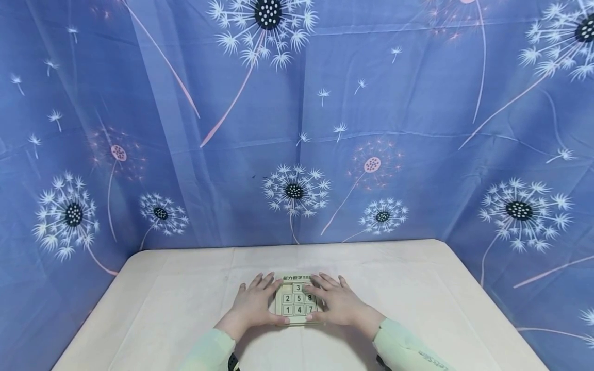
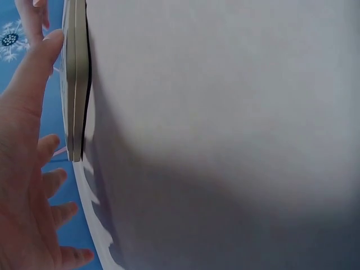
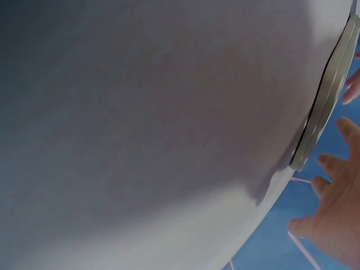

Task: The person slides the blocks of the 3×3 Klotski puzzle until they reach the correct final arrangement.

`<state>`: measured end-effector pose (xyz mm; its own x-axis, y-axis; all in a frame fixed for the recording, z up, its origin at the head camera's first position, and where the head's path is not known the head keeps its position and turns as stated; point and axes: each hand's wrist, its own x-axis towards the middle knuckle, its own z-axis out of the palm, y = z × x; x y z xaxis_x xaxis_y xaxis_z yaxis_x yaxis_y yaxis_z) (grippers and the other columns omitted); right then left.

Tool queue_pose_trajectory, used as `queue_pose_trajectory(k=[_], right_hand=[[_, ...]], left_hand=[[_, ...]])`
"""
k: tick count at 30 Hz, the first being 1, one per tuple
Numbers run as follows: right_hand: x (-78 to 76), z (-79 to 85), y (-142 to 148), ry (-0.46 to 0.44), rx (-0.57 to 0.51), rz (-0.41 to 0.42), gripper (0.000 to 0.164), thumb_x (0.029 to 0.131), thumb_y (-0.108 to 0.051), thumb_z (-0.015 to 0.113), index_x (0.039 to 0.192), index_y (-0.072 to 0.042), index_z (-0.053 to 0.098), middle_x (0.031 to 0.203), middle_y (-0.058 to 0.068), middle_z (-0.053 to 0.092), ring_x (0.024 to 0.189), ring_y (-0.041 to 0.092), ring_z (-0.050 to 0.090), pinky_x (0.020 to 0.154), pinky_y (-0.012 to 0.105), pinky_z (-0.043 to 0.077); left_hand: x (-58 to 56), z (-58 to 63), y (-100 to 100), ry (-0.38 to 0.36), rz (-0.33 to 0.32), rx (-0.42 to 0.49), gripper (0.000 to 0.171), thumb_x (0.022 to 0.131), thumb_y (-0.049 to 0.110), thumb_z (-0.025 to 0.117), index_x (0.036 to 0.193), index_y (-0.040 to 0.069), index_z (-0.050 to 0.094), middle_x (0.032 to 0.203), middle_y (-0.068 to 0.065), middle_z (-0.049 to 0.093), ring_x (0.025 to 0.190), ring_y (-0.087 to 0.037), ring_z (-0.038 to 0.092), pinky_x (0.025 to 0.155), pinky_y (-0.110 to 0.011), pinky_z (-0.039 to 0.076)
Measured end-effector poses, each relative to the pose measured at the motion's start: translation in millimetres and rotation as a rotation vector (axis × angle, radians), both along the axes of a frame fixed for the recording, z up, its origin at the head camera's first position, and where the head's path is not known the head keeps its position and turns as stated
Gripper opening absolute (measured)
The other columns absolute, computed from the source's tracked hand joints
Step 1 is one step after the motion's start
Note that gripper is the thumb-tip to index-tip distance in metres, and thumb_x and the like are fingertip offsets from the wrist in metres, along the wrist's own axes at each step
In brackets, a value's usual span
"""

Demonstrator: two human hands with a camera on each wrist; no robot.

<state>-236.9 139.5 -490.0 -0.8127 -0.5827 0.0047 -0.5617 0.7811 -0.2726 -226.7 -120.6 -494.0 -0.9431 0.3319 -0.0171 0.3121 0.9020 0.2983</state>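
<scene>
A pale green number sliding puzzle (image 1: 298, 320) lies flat near the table's front, with printed characters along its far rim. Tiles 1, 4, 7, 2, 5, 8 and 3 show; the upper left slot has no tile, and fingers cover the upper right corner. My left hand (image 1: 254, 304) lies along the left side, fingers spread, its thumb at the near left corner. From the right, my right hand (image 1: 342, 304) reaches over the board, index finger above the right column and thumb by tile 7. The left wrist view shows the puzzle's side edge (image 2: 79, 84) beside the left thumb (image 2: 48, 53).
A white cloth covers the table (image 1: 185, 299). Behind it and at both sides hangs a blue curtain (image 1: 241, 206) with a dandelion print. In the right wrist view, the puzzle's edge (image 3: 323, 107) stands close to the right fingers.
</scene>
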Motion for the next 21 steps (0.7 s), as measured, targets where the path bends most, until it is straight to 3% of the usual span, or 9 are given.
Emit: queue_pose_trajectory(k=[21], right_hand=[[-5.3, -2.6, -4.4, -0.020, 0.014, 0.013, 0.078, 0.088, -0.067, 0.064, 0.151, -0.023, 0.051, 0.165, 0.012, 0.039, 0.154, 0.040, 0.036, 0.119, 0.078, 0.024]], left_hand=[[-5.1, -0.1, 1.5, -0.040, -0.015, -0.002, 0.110, 0.065, 0.070, 0.085, 0.152, 0.014, 0.050, 0.163, -0.007, 0.044, 0.151, -0.042, 0.039, 0.113, -0.078, 0.034]])
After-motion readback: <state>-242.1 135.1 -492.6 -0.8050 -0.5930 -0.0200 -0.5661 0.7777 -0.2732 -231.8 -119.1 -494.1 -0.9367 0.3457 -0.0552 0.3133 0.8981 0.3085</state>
